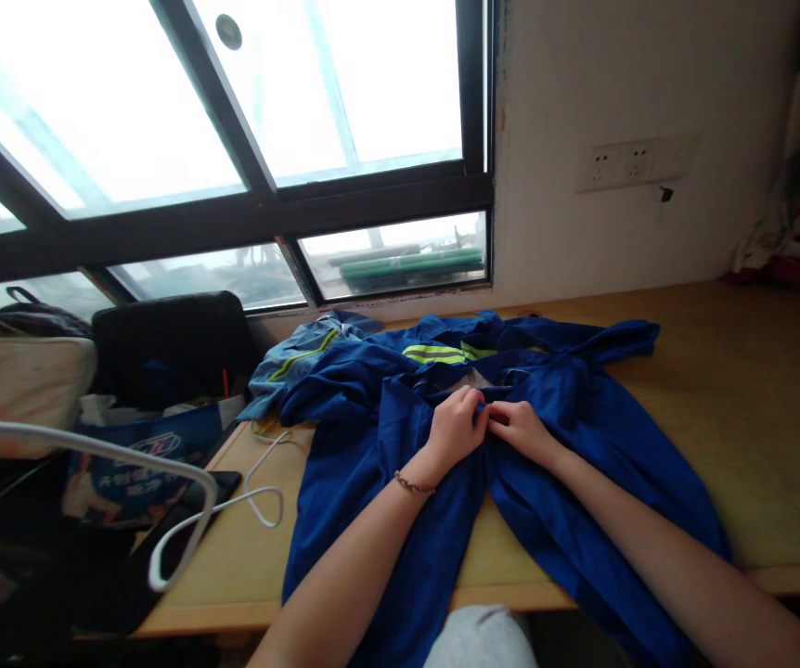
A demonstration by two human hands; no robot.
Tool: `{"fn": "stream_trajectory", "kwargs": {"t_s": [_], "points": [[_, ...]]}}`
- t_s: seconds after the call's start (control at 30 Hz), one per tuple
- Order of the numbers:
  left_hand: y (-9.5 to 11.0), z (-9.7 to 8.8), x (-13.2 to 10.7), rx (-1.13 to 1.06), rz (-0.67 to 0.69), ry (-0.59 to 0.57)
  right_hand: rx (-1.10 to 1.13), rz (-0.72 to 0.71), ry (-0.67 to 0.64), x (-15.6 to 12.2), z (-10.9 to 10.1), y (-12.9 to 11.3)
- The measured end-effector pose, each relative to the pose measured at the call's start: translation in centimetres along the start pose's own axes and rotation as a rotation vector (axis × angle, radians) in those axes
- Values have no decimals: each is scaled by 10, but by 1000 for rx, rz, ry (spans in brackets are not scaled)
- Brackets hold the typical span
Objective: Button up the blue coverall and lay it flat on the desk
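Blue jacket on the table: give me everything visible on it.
The jacket is royal blue woven cloth with a yellow-green reflective stripe near the collar. It lies front up and rumpled on the wooden table, front open, hem hanging over the near edge, sleeves spread toward the window. The left hand and right hand pinch the two front edges together at the chest. A lighter blue garment touches its left side.

Daylight enters through the overexposed window (219, 111) at 11 o'clock (panes blown white); interior dim, left edge shadowed, wide-angle bending at the margins.
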State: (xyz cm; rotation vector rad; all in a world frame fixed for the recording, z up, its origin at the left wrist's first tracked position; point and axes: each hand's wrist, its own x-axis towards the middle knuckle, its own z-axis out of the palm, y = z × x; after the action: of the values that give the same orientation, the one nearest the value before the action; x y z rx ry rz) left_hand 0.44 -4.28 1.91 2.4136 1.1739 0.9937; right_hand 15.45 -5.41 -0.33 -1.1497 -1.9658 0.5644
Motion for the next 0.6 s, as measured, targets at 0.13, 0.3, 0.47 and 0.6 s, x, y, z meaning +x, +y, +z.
{"fn": "stream_trajectory", "kwargs": {"t_s": [0.13,0.3,0.47,0.6], "points": [[-15,-6,9,-212,-241,-279,9,43,37,0,-1,-4],[-31,-16,11,-601,-380,-517,48,76,71,1,1,-2],[-35,-14,10,-665,-407,-492,131,163,28,3,5,7],[-36,-10,11,-632,-419,-472,115,145,17,4,4,8]]}}
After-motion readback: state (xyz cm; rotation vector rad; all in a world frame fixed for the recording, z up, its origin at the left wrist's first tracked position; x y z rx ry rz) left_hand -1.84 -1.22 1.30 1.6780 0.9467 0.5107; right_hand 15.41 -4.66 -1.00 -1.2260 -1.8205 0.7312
